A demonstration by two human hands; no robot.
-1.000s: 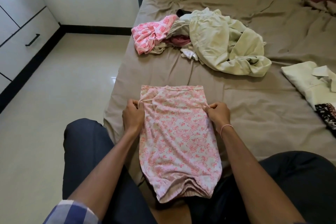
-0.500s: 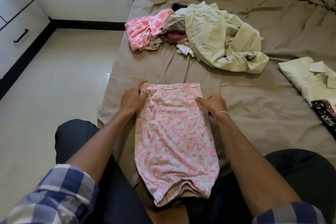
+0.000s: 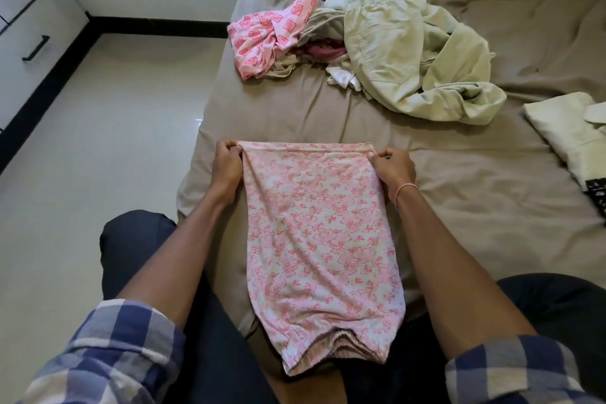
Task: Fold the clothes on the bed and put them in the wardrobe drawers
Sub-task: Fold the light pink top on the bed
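— Now, grip status?
— Left hand [image 3: 226, 165] and right hand [image 3: 393, 168] each pinch an upper corner of the pink garment [image 3: 314, 239].
— Orientation?
— On bed [image 3: 459, 207], frame centre; long axis vertical, gathered end at bottom.

Beyond the pink floral garment [image 3: 314, 239], a bare band of bed [image 3: 295, 115] runs crosswise and is free for reaching, until the heap of loose clothes [image 3: 393, 43] blocks the far middle. To the right, open sheet lies between the garment and the folded cream cloth [image 3: 564, 134]. Left of the bed, the floor [image 3: 114, 141] is open up to the wardrobe drawers [image 3: 29, 43].
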